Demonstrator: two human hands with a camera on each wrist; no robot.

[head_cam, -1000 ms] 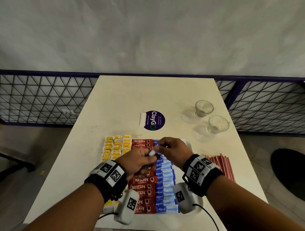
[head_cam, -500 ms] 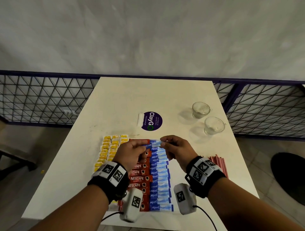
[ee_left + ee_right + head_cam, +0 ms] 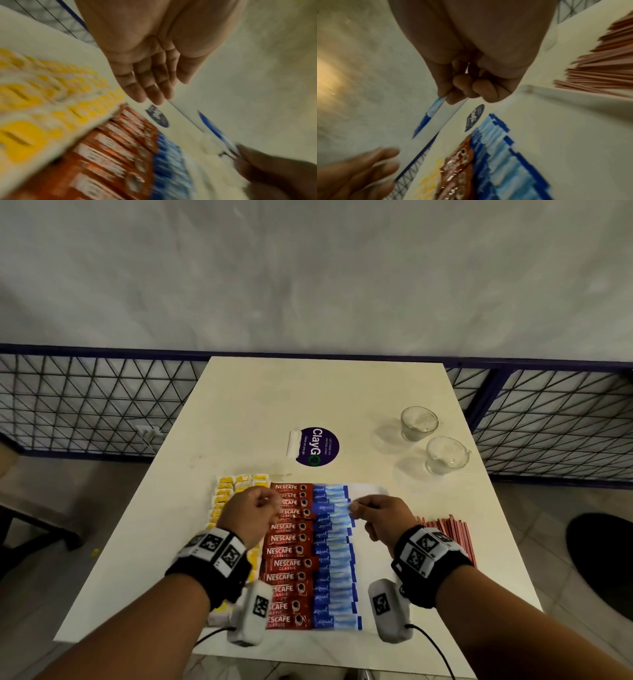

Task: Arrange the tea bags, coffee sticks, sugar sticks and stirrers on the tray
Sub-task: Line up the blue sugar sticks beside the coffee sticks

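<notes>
A white tray (image 3: 371, 559) on the table holds columns of yellow tea bags (image 3: 224, 494), red Nescafe coffee sticks (image 3: 289, 563) and blue sugar sticks (image 3: 334, 577). My right hand (image 3: 356, 508) pinches one end of a blue sugar stick (image 3: 329, 507), held level just above the upper part of the sugar column; the right wrist view shows the same stick (image 3: 429, 116) between thumb and fingers. My left hand (image 3: 265, 503) hovers over the coffee sticks with nothing in it, its fingers (image 3: 150, 93) nearly straight. Red stirrers (image 3: 445, 537) lie in a pile on the table right of the tray.
Two glass cups (image 3: 419, 422) (image 3: 447, 455) stand at the right rear of the table. A round purple ClayGo sticker (image 3: 317, 446) with a white strip (image 3: 294, 444) beside it lies beyond the tray. A wire-mesh fence (image 3: 85, 405) runs behind the table.
Both hands held the sugar stick together before. The left hand has let go and drawn left, and the right hand alone now holds the stick over the sugar column.
</notes>
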